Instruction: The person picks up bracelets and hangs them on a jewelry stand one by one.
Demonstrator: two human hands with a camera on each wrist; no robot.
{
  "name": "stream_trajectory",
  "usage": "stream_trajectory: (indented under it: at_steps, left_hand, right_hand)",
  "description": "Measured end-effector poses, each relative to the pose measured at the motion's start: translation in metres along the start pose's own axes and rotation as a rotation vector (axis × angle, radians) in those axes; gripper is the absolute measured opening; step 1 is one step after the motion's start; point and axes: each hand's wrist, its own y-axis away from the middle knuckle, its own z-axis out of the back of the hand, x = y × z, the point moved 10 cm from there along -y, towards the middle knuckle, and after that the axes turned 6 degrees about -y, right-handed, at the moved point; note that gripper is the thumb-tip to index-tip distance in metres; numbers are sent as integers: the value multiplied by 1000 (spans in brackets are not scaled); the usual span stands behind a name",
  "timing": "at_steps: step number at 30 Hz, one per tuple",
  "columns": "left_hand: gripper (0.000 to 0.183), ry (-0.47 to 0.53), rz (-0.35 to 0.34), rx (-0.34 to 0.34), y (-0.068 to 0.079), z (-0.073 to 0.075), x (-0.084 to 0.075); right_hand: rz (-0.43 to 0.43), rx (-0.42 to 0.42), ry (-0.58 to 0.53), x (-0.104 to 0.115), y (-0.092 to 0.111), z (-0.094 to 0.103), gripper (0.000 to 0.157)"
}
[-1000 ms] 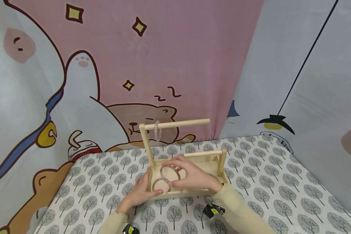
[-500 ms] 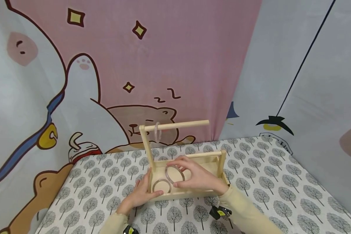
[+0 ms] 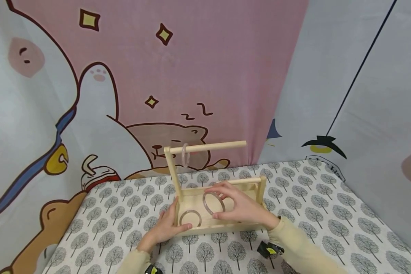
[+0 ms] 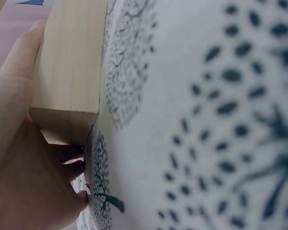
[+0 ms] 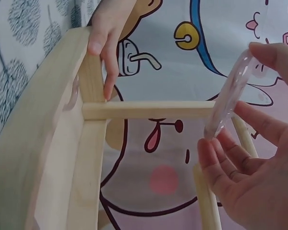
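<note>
Right hand (image 3: pixel 238 205) half open, fingers bent, pinching a translucent pale-mauve round ring (image 5: pixel 229 96) by its edges, thumb on the near edge, fingertips on the far one; ring is tilted, over the middle of a pale wooden rectangular tray (image 3: pixel 222 229). Left hand (image 3: pixel 166 229) partly closed round the tray's near left corner, thumb over the near wall, fingers along the left outer side. Second mauve ring (image 3: pixel 190 211) lies in the tray's left end, near the left thumb. Tall pale wooden post (image 3: pixel 173 171) at far left carries a long round wooden bar (image 3: pixel 215 146) pointing right; at least one clear pinkish ring (image 3: pixel 183 155) hangs near its left end. Shorter wooden post (image 3: pixel 261 188) on the right carries a lower round bar (image 3: pixel 244 180) pointing left, its left end hidden behind the right hand, which also blocks part of the tray floor. White tree-print tablecloth (image 3: pixel 328 224) below, cartoon-print curtain (image 3: pixel 226 76) on the far side.
</note>
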Motion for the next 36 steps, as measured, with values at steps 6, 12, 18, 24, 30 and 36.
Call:
stream_trajectory:
  at_steps: [6,12,18,24,30,36]
  left_hand:
    - [107,-37,-16,-17,1,1,-3]
    - [107,-84,-15,-23,-2,4,-4]
    - [106,-111,-15,-21,0,4,-6]
    - [107,-130,-44,-28,2,4,-12]
    - [108,-125,-32,-7,0,3,-13]
    - [109,-122,-30,0,0,5,-12]
  right_hand:
    - [37,-8,16,4,5,13,62]
    - [31,-8,28,3,11,24,63]
    - [20,-9,14,3,20,32,63]
    - [34,-47,36,9,25,48,63]
    - [75,-67,29,15,24,66,63]
    - [42,-103,-10,13,20,82,61]
